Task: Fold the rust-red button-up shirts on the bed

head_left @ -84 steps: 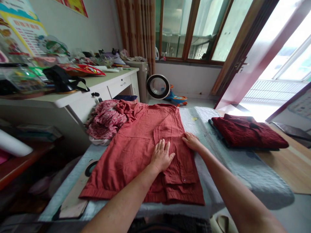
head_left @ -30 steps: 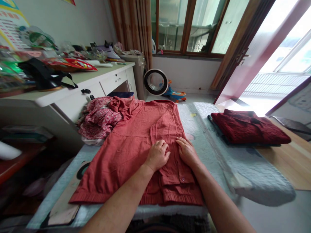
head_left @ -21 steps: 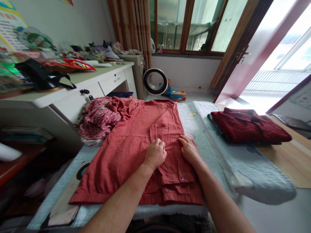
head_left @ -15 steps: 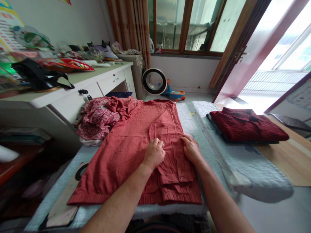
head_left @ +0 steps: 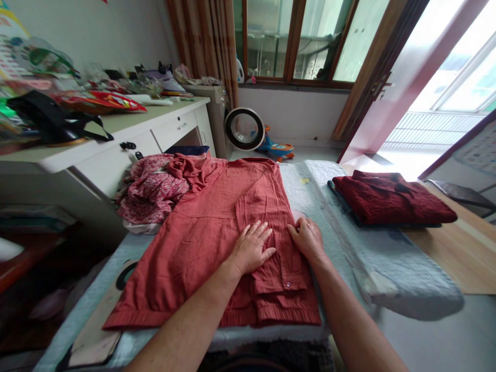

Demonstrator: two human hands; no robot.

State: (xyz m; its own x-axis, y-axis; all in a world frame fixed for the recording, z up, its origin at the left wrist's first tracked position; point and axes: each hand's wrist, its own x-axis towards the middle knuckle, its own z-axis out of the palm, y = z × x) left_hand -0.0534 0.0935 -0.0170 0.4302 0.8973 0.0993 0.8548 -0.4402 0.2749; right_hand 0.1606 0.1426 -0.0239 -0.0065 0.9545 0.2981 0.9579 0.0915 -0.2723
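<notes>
A rust-red long-sleeved shirt (head_left: 201, 243) with a gathered hem lies spread on the cloth-covered table (head_left: 321, 194). One sleeve (head_left: 281, 206) is folded down over its body, the buttoned cuff (head_left: 279, 283) near the hem. My left hand (head_left: 253, 248) rests flat on the sleeve, fingers stretched and thumb out to the side. At the shirt's right edge, my right hand (head_left: 308, 237) has its fingers curled and its thumb against the fabric, closed on that edge. The shirt's far left part is bunched beside a crumpled red-and-white patterned garment (head_left: 153, 191).
Folded dark red clothing (head_left: 391, 199) lies on the table's right side. A flat beige item (head_left: 98, 330) is partly under the shirt's left edge. Along the left stands a cluttered white desk (head_left: 170, 124). A washing machine with its round door (head_left: 245, 129) open is beyond the table.
My left hand has gone from curled fingers on the sleeve to lying flat with fingers spread. My right hand's fingers have curled in more at the shirt's edge.
</notes>
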